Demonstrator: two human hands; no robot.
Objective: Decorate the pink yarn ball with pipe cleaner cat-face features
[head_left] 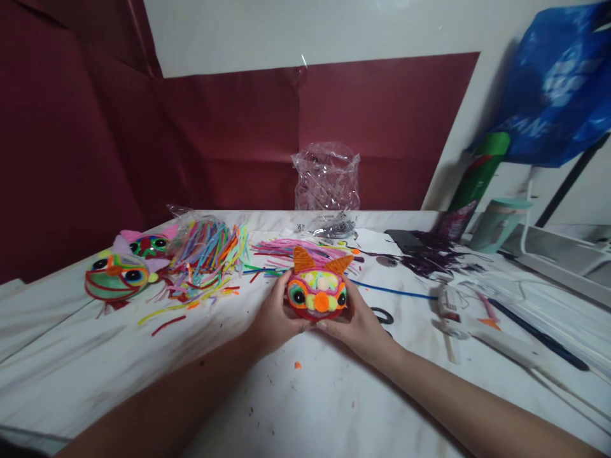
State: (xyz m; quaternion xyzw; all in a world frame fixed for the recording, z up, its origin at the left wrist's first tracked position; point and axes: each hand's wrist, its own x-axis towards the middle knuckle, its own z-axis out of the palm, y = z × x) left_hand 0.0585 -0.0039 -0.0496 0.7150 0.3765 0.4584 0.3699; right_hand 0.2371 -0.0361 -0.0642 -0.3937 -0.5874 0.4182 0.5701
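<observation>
Orange-eared toy [319,286] upright, face [317,296] toward camera.

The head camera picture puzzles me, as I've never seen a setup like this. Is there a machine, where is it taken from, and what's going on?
There is no machine arm here, just a person's bare hands. The camera is worn on the head and looks forward and down, so the forearms reach in from the bottom edge.

The left hand and right hand hold a small colourful figure between them, with two orange ears and big eyes facing the camera.

On the marbled table, at the picture's left, sit two similar figures beside a pile of bright fuzzy strips. To the right lies a pale tool, probably a glue gun. Behind is a dark red sheet.
</observation>
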